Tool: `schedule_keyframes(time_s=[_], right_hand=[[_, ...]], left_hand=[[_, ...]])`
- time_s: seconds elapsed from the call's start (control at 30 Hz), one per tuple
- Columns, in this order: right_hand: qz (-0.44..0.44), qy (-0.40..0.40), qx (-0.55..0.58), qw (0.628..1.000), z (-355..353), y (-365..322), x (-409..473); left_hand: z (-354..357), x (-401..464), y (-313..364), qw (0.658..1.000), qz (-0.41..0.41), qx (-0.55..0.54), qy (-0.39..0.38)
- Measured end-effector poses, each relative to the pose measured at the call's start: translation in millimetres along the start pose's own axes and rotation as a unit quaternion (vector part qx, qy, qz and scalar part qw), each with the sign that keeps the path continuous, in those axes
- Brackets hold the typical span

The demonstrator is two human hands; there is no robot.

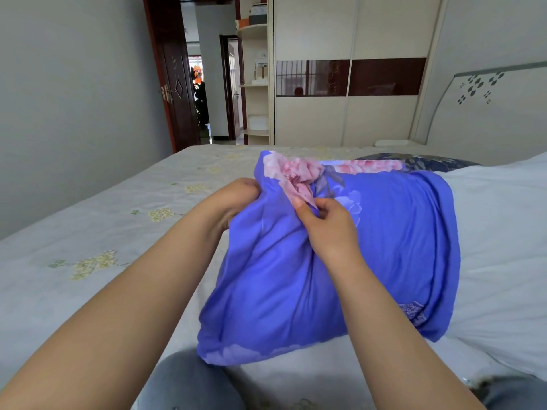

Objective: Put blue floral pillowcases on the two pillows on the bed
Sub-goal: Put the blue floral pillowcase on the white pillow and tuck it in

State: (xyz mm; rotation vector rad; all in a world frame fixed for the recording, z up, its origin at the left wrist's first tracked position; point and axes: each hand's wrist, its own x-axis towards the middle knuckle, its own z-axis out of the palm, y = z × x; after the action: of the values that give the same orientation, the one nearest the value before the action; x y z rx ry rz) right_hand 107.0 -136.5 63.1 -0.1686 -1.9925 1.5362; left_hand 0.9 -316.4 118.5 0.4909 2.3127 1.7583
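Blue floral pillowcase (pixel 340 261), soft and limp, covers a pillow on the bed (pixel 103 232). Left hand (pixel 236 199) and right hand (pixel 325 229) fingers pinch its far corner; grip seams, probably light.

Bedroom interior: grey wall (pixel 74 99) at left, open dark-red door (pixel 174 81) to a lit hallway, cream corner shelves (pixel 254 84), sliding-door wardrobe (pixel 349 113), white headboard (pixel 488 108) at right.

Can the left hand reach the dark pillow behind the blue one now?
Probably not without letting go: the left hand grips the blue pillowcase, whose bulk lies between it and the dark pillow.
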Motion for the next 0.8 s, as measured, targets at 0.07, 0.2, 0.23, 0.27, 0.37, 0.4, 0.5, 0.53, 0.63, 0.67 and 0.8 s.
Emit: schedule_keyframes(time_s=[0.07,0.2,0.23,0.27,0.37,0.4,0.5,0.53,0.63,0.67,0.8], right_hand=[[-0.038,0.011,-0.048,0.998,-4.9,1.6,-0.5],[-0.041,-0.011,-0.074,0.996,-14.7,9.2,3.9],[-0.027,-0.047,-0.059,0.997,-15.4,8.8,1.2],[-0.009,-0.087,-0.029,0.996,-16.2,6.4,-3.2],[0.025,-0.15,0.058,0.987,-18.0,-1.1,-7.6],[0.028,-0.138,0.071,0.988,-18.2,-2.2,-5.4],[0.068,-0.097,0.135,0.984,-17.8,6.5,-1.3],[0.094,-0.089,0.17,0.977,-18.6,13.5,-0.9],[0.182,-0.104,0.28,0.937,-26.2,31.8,4.9],[0.205,-0.128,0.315,0.918,-30.7,34.5,8.6],[0.239,-0.241,0.444,0.829,-38.9,35.1,9.4]], left_hand=[[8.2,-5.4,-2.4,0.996,-0.024,-0.065,-0.058],[19.5,-20.8,-3.5,0.988,0.002,-0.1,-0.117],[22.0,-25.8,-2.0,0.986,0.027,-0.1,-0.131],[25.0,-31.5,0.1,0.983,0.052,-0.101,-0.142],[36.2,-41.8,1.5,0.976,0.085,-0.131,-0.153],[39.9,-43.7,1.4,0.97,0.088,-0.153,-0.166],[50.5,-45.4,-2.0,0.958,0.092,-0.187,-0.197],[53.3,-45.3,-2.8,0.96,0.088,-0.189,-0.185],[56.4,-41.2,-4.3,0.975,0.07,-0.184,-0.104],[56.9,-39.0,-4.3,0.978,0.066,-0.179,-0.082],[57.2,-27.5,1.9,0.978,0.052,-0.198,-0.039]])
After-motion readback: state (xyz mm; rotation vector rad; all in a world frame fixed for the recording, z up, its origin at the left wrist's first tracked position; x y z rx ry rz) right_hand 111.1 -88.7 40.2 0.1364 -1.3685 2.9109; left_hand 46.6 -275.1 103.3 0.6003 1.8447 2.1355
